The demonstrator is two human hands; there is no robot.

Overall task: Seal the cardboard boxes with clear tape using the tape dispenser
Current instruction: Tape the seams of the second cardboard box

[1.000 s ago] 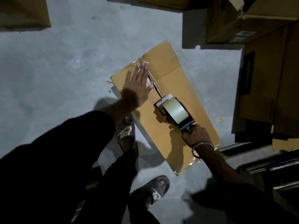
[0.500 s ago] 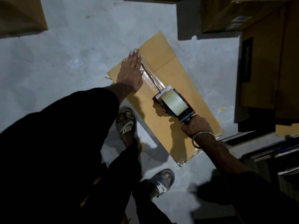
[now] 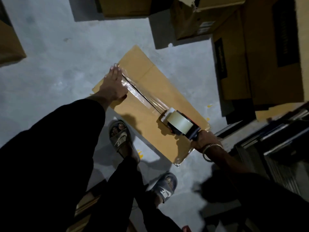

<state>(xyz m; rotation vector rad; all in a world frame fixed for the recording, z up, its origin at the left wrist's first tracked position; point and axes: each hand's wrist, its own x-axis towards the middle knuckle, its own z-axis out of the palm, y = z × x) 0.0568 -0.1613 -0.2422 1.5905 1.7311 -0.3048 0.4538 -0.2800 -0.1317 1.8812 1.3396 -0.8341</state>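
Note:
A long flat cardboard box point(image 3: 167, 91) lies on the grey floor, its centre seam running diagonally. My left hand point(image 3: 113, 86) presses flat on the box's far-left end, fingers straight, beside the start of a clear tape strip point(image 3: 142, 97). The strip covers the seam from there to the tape dispenser point(image 3: 179, 125). My right hand point(image 3: 204, 142) grips the dispenser's dark handle near the box's right end. The dispenser's roll of clear tape faces up and its white front edge sits on the seam.
Stacked cardboard boxes point(image 3: 250, 64) crowd the right side and several more point(image 3: 127, 5) line the top edge. Another box point(image 3: 8, 41) stands at far left. My feet in slides point(image 3: 122, 138) stand just below the box. Dark shelving point(image 3: 275, 144) is at right.
My right hand has pulled the dispenser along the seam toward the box's right end, laying a longer tape strip. My left hand stayed flat at the far end.

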